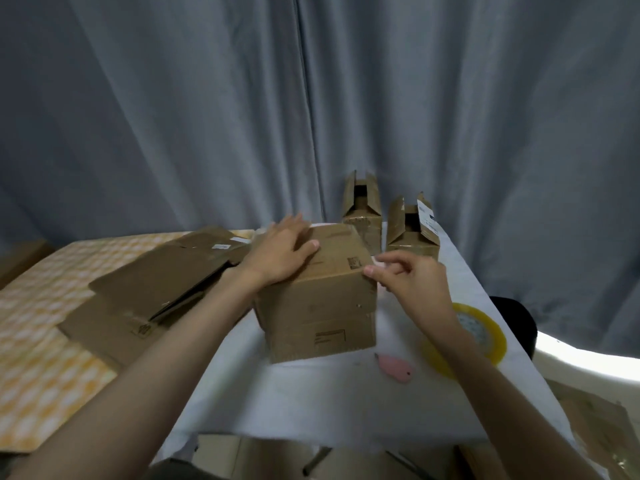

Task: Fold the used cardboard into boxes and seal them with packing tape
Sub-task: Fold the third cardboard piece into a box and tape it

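A closed brown cardboard box point(322, 306) stands on the white table point(311, 403) in front of me. My left hand point(280, 252) lies flat on its top, fingers straight, pressing the flaps down. My right hand point(412, 282) is at the box's upper right corner, thumb and fingers loosely bent, thumb tip touching the edge. A roll of yellowish packing tape point(485, 336) lies on the table to the right, partly hidden by my right forearm. Flattened cardboard sheets point(156, 285) lie to the left.
A pink cutter point(394, 372) lies just in front of the box. Two small boxes with raised flaps point(362, 216) point(412, 233) stand behind it by the grey curtain. A yellow checked surface point(45, 341) spreads on the left. More cardboard lies at the lower right point(602, 431).
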A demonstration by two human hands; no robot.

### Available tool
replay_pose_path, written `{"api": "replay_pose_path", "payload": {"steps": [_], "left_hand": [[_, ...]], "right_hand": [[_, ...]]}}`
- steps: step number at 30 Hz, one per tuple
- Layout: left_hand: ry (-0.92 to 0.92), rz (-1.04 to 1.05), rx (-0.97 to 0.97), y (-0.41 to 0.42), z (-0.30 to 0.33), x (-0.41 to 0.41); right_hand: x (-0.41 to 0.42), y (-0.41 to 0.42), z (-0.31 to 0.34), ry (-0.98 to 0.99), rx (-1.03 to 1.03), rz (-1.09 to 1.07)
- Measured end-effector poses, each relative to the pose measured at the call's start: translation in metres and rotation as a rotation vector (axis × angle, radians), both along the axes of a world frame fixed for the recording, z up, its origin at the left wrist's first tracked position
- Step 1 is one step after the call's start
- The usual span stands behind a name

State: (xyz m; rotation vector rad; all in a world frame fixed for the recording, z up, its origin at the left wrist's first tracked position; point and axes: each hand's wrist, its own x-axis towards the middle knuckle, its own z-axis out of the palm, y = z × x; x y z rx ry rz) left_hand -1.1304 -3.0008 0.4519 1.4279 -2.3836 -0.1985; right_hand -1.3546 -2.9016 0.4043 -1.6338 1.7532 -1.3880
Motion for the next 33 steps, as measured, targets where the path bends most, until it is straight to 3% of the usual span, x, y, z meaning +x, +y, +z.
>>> {"api": "replay_pose_path", "payload": {"steps": [3, 6, 11, 15, 18, 25, 33], "left_hand": [[0.160, 0.181, -0.066, 0.009, 0.001, 0.056], [0.270, 0.255, -0.067, 0.012, -0.006, 0.087], [0.331, 0.111, -0.035, 0.003, -0.017, 0.081], [0.148, 0.072, -0.025, -0.022, -0.020, 0.077], [0.074, 0.125, 0.025, -0.041, -0.018, 0.078], [0.128, 0.179, 0.219, -0.065, -0.020, 0.077], [0.551, 0.235, 0.257, -0.047, -0.030, 0.094]], "right_hand": [[0.007, 0.005, 0.006, 0.164, -0.176, -0.138], [0.043, -0.015, 0.027, 0.367, -0.252, -0.015], [0.108, -0.081, 0.053, 0.559, -0.027, 0.297], [0.125, -0.119, 0.048, 0.699, 0.167, 0.315], [0.125, -0.131, 0.038, 0.716, 0.193, 0.291], [0.123, -0.135, 0.029, 0.720, 0.149, 0.325], [0.124, -0.131, 0.034, 0.779, 0.202, 0.350]]}}
